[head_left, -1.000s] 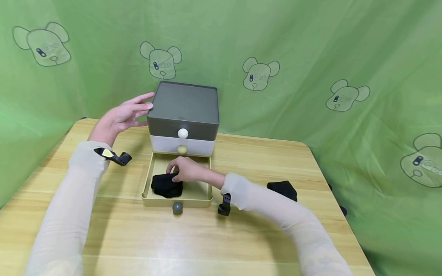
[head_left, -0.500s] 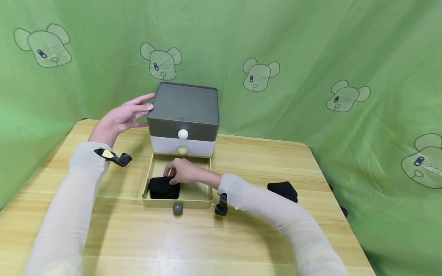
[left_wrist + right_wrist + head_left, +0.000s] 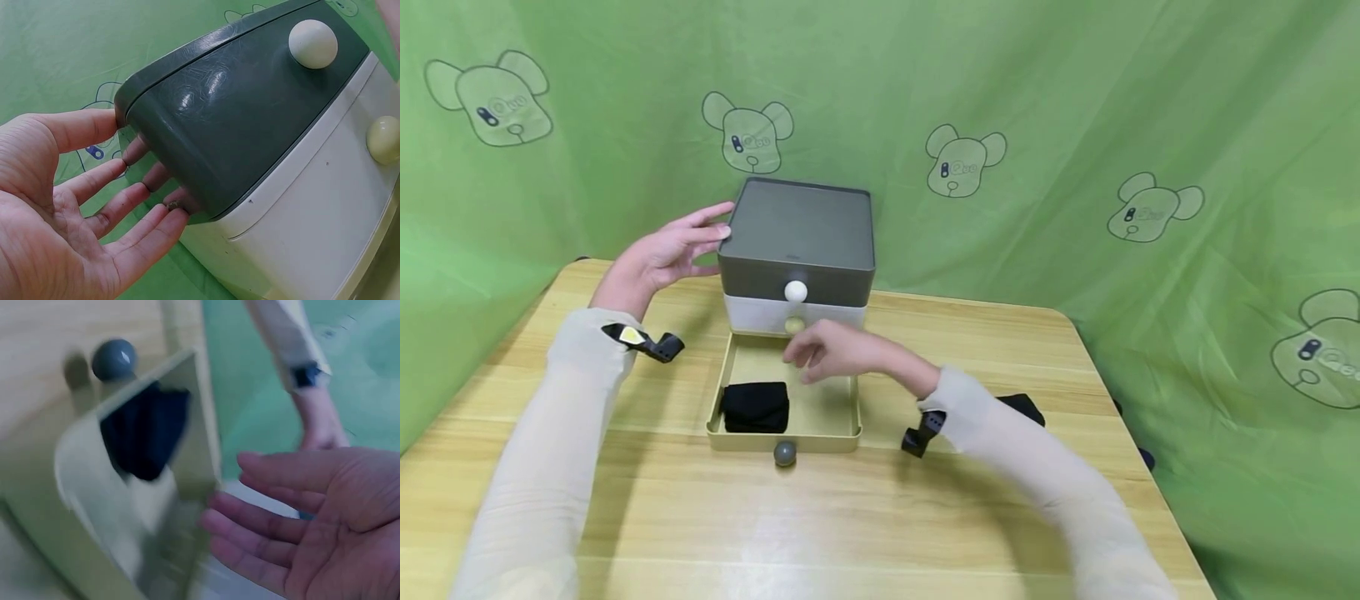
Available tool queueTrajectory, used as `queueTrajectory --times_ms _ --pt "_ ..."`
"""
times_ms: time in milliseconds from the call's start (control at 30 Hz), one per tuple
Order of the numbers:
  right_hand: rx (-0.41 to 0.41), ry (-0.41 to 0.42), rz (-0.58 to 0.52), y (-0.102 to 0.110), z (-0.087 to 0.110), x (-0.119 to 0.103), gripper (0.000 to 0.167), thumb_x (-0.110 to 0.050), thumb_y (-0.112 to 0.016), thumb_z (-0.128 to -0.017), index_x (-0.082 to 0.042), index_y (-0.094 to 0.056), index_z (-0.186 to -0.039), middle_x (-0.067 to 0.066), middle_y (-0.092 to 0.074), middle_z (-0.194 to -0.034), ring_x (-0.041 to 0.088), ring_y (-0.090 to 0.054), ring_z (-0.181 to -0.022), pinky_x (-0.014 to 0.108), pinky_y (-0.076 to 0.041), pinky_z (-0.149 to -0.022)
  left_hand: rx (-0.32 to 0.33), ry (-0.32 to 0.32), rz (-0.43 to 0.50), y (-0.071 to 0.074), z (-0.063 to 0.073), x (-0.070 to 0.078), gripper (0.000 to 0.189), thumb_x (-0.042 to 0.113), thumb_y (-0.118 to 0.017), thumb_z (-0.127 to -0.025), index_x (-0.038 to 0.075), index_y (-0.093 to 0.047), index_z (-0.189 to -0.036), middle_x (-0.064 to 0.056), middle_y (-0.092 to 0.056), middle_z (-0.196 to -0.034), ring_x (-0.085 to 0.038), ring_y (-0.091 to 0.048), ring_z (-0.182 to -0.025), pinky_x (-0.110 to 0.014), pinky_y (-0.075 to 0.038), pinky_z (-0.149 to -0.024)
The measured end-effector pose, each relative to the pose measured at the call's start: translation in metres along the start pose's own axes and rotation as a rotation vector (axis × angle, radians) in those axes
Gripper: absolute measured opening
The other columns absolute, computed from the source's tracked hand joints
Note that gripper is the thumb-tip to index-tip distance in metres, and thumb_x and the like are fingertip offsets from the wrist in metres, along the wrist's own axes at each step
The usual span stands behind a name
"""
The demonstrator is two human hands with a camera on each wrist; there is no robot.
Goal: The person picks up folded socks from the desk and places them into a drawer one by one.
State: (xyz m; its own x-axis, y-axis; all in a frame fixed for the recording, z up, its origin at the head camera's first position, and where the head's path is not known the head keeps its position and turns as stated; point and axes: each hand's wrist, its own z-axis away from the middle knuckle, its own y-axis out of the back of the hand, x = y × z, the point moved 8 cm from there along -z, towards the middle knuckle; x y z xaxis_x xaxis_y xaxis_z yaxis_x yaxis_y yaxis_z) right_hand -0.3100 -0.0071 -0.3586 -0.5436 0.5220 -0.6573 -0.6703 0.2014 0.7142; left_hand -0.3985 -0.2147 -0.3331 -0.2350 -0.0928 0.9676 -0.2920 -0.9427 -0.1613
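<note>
A folded black cloth (image 3: pixel 756 407) lies in the front left of the pulled-out cream bottom drawer (image 3: pixel 822 442); whether it is a sock I cannot tell. Above the drawer's right half hovers my right hand (image 3: pixel 842 348), apart from the cloth, its fingers loosely bent around nothing. In the right wrist view that right hand (image 3: pixel 337 519) has an empty palm. My left hand (image 3: pixel 673 250) touches the left side of the drawer unit (image 3: pixel 801 225) with extended fingers. The left wrist view has the left hand's fingertips against the dark grey top drawer section (image 3: pixel 219 119).
A second black cloth (image 3: pixel 1024 407) lies on the wooden table (image 3: pixel 925 517) at the right, partly behind my right sleeve. The upper drawers carry a white knob (image 3: pixel 795 291) and a cream knob (image 3: pixel 794 325). A grey knob (image 3: pixel 785 453) sticks out in front. Green curtain (image 3: pixel 1000 83) hangs behind.
My right hand has let go of the black cloth and moved up and to the right. The cloth lies flatter, slightly left of before. My left hand stays at the drawer unit.
</note>
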Motion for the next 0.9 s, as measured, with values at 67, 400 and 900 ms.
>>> queueTrajectory --times_ms 67,400,900 --pt "0.011 0.014 -0.004 0.014 0.016 0.006 0.036 0.001 -0.073 -0.089 0.004 -0.067 -0.124 0.019 -0.071 -0.119 0.031 -0.069 -0.111 0.022 -0.058 -0.093 -0.002 -0.001 -0.008 -0.001 0.001 0.001 0.073 0.018 -0.056 -0.104 0.032 -0.016 -0.164 -0.005 -0.005 -0.173 -0.027 -0.010 -0.159 -0.061 -0.010 -0.129" --pt "0.014 -0.079 0.029 0.065 0.112 0.073 0.037 -0.005 -0.074 -0.089 0.004 -0.066 -0.124 0.018 -0.071 -0.119 0.032 -0.068 -0.110 0.044 -0.058 -0.100 -0.009 0.006 0.002 -0.002 0.004 0.001 0.073 0.019 -0.056 -0.105 0.033 -0.016 -0.164 -0.002 0.000 -0.174 -0.027 -0.005 -0.160 -0.061 -0.007 -0.129" --pt "0.026 -0.377 -0.031 0.080 0.222 0.203 0.045 -0.013 -0.081 -0.086 0.004 -0.065 -0.124 0.024 -0.068 -0.122 0.041 -0.063 -0.116 0.042 -0.057 -0.099 -0.004 0.012 -0.001 -0.002 0.004 0.001 0.076 0.022 -0.060 -0.103 0.035 -0.015 -0.164 -0.001 -0.016 -0.171 -0.023 -0.016 -0.157 -0.061 -0.008 -0.129"
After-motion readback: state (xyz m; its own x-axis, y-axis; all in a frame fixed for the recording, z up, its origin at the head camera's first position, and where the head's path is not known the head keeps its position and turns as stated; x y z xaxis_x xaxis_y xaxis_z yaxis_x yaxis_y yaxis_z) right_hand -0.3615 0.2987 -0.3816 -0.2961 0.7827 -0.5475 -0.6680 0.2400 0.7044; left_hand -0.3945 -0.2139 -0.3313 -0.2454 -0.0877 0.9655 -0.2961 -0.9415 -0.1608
